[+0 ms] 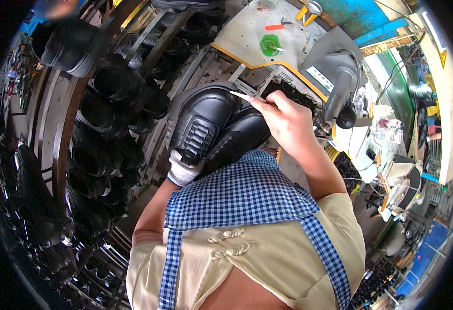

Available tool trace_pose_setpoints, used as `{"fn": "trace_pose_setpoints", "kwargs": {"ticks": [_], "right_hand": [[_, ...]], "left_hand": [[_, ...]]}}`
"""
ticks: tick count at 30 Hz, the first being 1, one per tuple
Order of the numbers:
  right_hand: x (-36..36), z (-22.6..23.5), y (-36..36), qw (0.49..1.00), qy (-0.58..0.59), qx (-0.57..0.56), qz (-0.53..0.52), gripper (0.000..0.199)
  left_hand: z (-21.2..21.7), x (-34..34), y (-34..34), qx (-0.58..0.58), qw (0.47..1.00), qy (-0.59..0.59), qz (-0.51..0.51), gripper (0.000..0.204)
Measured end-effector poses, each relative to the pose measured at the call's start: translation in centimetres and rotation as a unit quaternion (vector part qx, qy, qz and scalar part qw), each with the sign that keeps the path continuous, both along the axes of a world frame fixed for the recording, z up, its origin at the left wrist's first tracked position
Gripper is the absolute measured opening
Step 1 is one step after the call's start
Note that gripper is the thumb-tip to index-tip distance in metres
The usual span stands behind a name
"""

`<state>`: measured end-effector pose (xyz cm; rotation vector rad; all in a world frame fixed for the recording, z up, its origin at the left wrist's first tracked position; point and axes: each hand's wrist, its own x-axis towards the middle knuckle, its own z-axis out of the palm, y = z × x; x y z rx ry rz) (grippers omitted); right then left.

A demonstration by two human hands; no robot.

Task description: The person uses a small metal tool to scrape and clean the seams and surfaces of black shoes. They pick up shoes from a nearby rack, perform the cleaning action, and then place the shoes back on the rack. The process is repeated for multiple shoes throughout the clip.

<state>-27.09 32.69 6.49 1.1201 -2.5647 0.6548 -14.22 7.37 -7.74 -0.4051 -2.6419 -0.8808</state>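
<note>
Curved rack (64, 134) of black shoes at the person's left. Black leather shoe (206, 121) held over the lap, toe away. Left hand (184, 169), in white glove, clamped on its heel end. Right hand (287, 121), bare, pinches a thin pale brush (247, 96), tip at the shoe's upper edge.

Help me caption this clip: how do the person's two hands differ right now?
The left hand wears a white knit glove; the right hand is bare. The left hand is under the black shoe and props it up, while the right hand pinches a thin pale stick whose tip reaches the shoe's upper edge. The left hand sits lower and nearer the checked apron; the right is raised. Both work on the same shoe.
</note>
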Motion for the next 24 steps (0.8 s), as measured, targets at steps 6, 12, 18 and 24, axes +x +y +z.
{"fn": "trace_pose_setpoints", "kwargs": {"ticks": [6, 12, 18, 24], "right_hand": [[0.0, -0.7, -1.2, 0.995, 0.069, 0.075, -0.012, 0.030], [-1.6, -3.3, -3.0, 0.995, 0.058, 0.080, -0.001, 0.027], [-4.1, -2.5, -3.7, 0.998, 0.014, 0.065, -0.002, 0.022], [-4.5, -1.4, 0.5, 0.997, -0.060, -0.041, -0.019, 0.025]], "left_hand": [[0.3, 0.0, 0.4, -0.005, 1.000, 0.009, 0.001, 0.045], [0.8, 0.4, 0.4, 0.033, 0.999, -0.001, 0.016, 0.045], [-1.2, -0.6, 1.2, -0.041, 0.998, 0.017, -0.055, 0.036], [-0.9, 0.0, 0.8, -0.086, 0.996, -0.013, -0.004, 0.049]]}}
